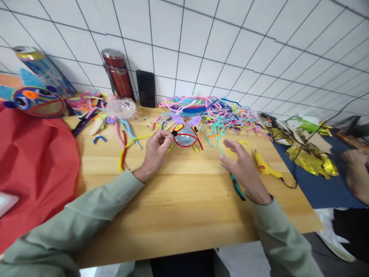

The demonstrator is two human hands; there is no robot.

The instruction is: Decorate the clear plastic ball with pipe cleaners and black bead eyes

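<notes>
My left hand (158, 152) is closed in a pinch, with a small black round piece (174, 133) at its fingertips. That piece is beside a clear rounded craft figure (186, 139), which has red trim, purple ears and a yellow-rimmed black eye on its right. Over the table to the right, my right hand (240, 163) is open, its fingers apart and slightly blurred. Below it lie teal-handled pliers or cutters (236, 187), partly covered by the hand. A yellow glue gun (265, 166) rests just right of my right hand.
A heap of pipe cleaners (198, 105) lies along the wall. Behind on the left stand a red thermos (119, 77), a phone (145, 88) and a tall can (43, 69). A finished-looking animal mask (40, 102) sits on red cloth (43, 161). Another person's hand (357, 173) shows at right.
</notes>
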